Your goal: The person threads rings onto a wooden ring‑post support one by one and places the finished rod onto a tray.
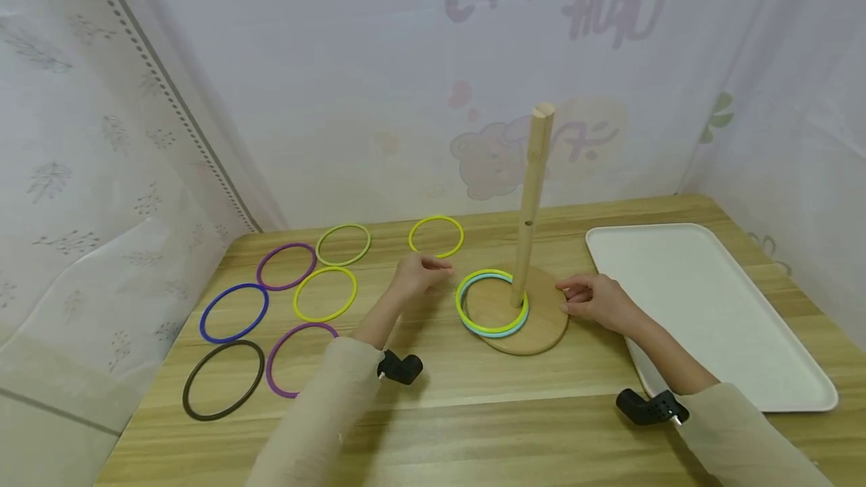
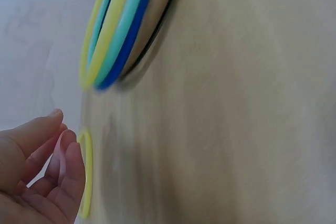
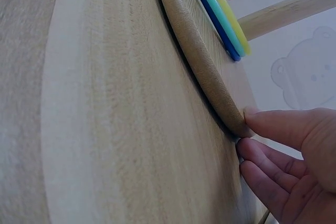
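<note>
A round wooden base (image 1: 541, 329) carries an upright wooden post (image 1: 531, 201). Around the post's foot lies a stack of rings: a yellow ring (image 1: 467, 318) on top, then a turquoise ring (image 2: 118, 43) and a blue ring (image 3: 215, 27). The stack sits off-centre, toward the base's left side. My left hand (image 1: 418, 276) hovers left of the stack, fingers loosely bent with nothing between them. With thumb on the rim and fingers at its lower edge, my right hand (image 1: 598, 303) pinches the base on its right side.
Behind my left hand lies another yellow ring (image 1: 461, 228). Further left are several flat rings, among them a black ring (image 1: 188, 389), a blue ring (image 1: 204, 325), a purple ring (image 1: 260, 273) and a green ring (image 1: 368, 243). A white tray (image 1: 710, 307) lies at the right.
</note>
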`<state>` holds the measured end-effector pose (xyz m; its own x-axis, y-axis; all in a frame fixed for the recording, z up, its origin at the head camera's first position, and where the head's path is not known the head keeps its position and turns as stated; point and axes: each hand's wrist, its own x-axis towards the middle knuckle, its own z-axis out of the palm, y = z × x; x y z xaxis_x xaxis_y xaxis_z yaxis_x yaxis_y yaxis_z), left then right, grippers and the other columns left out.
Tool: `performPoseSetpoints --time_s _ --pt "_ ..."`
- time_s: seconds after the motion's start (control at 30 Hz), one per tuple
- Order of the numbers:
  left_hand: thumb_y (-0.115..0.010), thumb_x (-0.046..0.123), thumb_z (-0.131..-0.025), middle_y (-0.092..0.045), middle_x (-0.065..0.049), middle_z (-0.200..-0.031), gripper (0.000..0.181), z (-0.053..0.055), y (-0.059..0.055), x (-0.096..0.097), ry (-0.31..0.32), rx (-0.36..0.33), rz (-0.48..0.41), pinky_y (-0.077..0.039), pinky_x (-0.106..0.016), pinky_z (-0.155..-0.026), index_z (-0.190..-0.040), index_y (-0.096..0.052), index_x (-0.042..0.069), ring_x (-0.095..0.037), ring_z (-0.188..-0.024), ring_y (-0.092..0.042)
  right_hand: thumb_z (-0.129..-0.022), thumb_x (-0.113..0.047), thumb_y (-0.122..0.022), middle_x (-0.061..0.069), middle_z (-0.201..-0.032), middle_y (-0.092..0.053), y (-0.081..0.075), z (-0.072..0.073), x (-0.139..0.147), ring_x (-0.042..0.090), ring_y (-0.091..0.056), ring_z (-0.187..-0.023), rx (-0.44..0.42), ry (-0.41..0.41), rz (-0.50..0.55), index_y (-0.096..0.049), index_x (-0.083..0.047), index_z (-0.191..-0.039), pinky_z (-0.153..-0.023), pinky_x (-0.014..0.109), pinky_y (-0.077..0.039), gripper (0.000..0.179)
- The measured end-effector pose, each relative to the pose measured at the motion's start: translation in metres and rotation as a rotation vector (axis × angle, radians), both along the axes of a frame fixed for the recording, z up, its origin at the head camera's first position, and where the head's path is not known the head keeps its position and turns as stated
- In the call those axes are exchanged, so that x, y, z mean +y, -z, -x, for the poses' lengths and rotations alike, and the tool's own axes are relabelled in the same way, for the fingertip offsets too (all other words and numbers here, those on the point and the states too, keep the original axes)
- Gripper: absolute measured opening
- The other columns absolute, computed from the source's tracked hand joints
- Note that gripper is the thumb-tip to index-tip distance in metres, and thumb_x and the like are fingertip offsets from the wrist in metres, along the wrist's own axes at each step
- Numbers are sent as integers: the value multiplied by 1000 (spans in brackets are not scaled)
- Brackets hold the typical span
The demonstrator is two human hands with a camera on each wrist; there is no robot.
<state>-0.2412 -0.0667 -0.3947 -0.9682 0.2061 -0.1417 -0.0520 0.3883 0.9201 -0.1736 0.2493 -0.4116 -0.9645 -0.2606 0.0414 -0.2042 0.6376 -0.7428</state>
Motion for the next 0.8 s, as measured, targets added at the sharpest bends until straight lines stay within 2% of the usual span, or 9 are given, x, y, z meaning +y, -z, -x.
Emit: performPoseSetpoints --time_s 0.13,0.3,0.43,0.53,0.67,0.8 --pt "-67 8 -83 -66 -16 -94 22 18 3 -10 -88 24 3 -55 -34 -60 -101 -68 -4 -32 -72 -62 -78 -5 -72 14 -89 -64 1 0 2 24 -62 -80 5 1 1 -62 9 -108 -66 26 -52 34" --pt "-65 6 -85 -63 -18 -92 25 38 12 -21 -255 67 -71 -53 -30 -61 -107 -64 -6 -33 -76 -61 -79 -5 -71 14 -90 -64 2 1 3 24 -62 -80 1 -2 -8 -62 8 -109 -67 27 -52 34" --pt "-68 4 -82 -65 -19 -90 26 48 21 -27 -381 147 -34 -48 -22 -54 -105 -65 -7 -30 -77 -62 -79 -6 -71 14 -89 -64 3 3 3 25 -62 -80 8 -9 -6 -62 9 -109 -67 27 -52 35" --pt "-70 4 -80 -65 -20 -93 28 53 26 -30 -424 185 2 -48 -21 -60 -105 -65 -7 -28 -83 -62 -79 -6 -72 14 -89 -65 4 4 2 25 -62 -80 13 -11 4 -62 9 -108 -67 27 -52 35" --pt "-71 3 -79 -63 -21 -97 30 58 33 -29 -451 201 -15 -51 -30 -73 -106 -64 -8 -30 -91 -60 -79 -6 -72 13 -89 -64 5 5 1 24 -62 -80 7 -10 13 -62 9 -108 -67 27 -52 34" --pt "-72 1 -78 -62 -23 -98 32 63 37 -23 -474 209 -26 -51 -34 -77 -107 -63 -9 -30 -92 -59 -79 -6 -71 13 -89 -65 6 5 2 24 -62 -80 5 -1 7 -62 7 -109 -68 27 -52 34"
